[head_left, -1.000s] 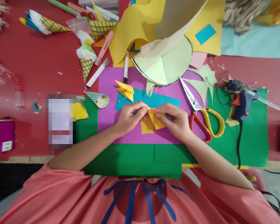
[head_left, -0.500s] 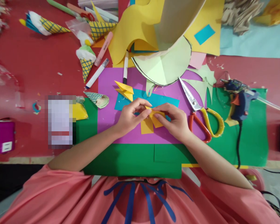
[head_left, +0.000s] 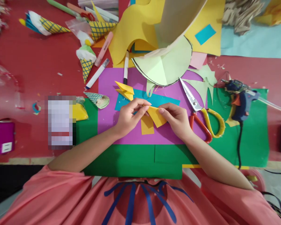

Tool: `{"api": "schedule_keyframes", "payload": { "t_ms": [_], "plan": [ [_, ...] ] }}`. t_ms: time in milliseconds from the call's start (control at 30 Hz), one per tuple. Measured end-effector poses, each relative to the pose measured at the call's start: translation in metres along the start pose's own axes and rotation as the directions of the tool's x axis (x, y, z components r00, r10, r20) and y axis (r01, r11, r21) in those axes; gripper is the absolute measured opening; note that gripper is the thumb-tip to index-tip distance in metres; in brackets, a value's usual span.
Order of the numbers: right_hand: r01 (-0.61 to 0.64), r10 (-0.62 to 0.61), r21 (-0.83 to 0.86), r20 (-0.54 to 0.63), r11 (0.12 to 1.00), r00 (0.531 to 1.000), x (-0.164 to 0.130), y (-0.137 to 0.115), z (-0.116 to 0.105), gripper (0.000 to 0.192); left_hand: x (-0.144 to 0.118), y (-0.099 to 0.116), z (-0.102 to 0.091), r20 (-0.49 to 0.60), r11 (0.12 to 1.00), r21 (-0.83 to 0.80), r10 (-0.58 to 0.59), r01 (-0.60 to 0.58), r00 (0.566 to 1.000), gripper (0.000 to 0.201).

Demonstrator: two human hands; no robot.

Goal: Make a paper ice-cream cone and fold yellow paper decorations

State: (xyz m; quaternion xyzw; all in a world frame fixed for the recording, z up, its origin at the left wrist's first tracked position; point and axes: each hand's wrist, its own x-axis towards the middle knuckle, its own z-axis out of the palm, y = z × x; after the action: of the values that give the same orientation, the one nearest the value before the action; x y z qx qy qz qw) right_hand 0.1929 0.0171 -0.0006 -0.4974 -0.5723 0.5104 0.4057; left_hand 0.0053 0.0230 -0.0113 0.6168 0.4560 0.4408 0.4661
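Craft-cluttered red tabletop: on a purple paper sheet (head_left: 112, 90), left of red-and-yellow-handled scissors (head_left: 202, 114), the left hand (head_left: 128, 117) and right hand (head_left: 175, 120) pinch a small folded yellow paper triangle (head_left: 156, 115); aligning edges before pressing would likely keep its crease crisp.

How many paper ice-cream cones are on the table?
4: one far left, one by the plastic bag, one on bare red table, one flat beside the purple sheet. Paper piles may hide more.
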Motion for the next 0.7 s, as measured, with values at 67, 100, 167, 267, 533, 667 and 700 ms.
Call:
{"api": "schedule_keyframes", "payload": {
  "t_ms": [67,100,167,267,533,667,700],
  "plan": [
    [0.015,-0.015,-0.016,-0.02,1.0,1.0,-0.0001,0.0011,0.0006,0.019,-0.0006,0.0002,0.0,0.02,1.0,-0.014,-0.022,0.022,1.0,0.016],
    [0.024,-0.025,-0.027,-0.029,0.999,0.999,-0.0002,0.0016,0.001,0.018,-0.0009,0.0002,-0.0001,0.031,0.999,-0.025,-0.034,0.034,0.999,0.016],
    [0.045,-0.048,-0.056,-0.046,0.997,0.998,-0.0004,0.0019,0.0016,0.015,-0.0014,0.0001,-0.0004,0.05,0.997,-0.045,-0.055,0.057,0.997,0.017],
    [0.081,-0.089,-0.124,-0.056,0.989,0.994,-0.001,0.0012,0.0024,0.012,-0.0011,0.0002,-0.0008,0.074,0.995,-0.043,-0.087,0.09,0.994,0.022],
    [0.123,-0.135,-0.2,-0.052,0.972,0.989,-0.0026,0.0012,0.0029,0.01,0.0002,0.0004,-0.0007,0.111,0.993,-0.03,-0.11,0.114,0.988,0.02],
    [0.071,-0.078,-0.108,-0.071,0.992,0.994,-0.0028,0.0016,0.0037,0.011,-0.0006,-0.0004,-0.0009,0.072,0.995,-0.026,-0.099,0.101,0.993,0.02],
    [0.058,-0.064,-0.085,-0.068,0.995,0.996,-0.0029,0.0018,0.0038,0.012,-0.0008,-0.0004,-0.0009,0.06,0.995,-0.027,-0.099,0.101,0.993,0.02]
  ]
}}
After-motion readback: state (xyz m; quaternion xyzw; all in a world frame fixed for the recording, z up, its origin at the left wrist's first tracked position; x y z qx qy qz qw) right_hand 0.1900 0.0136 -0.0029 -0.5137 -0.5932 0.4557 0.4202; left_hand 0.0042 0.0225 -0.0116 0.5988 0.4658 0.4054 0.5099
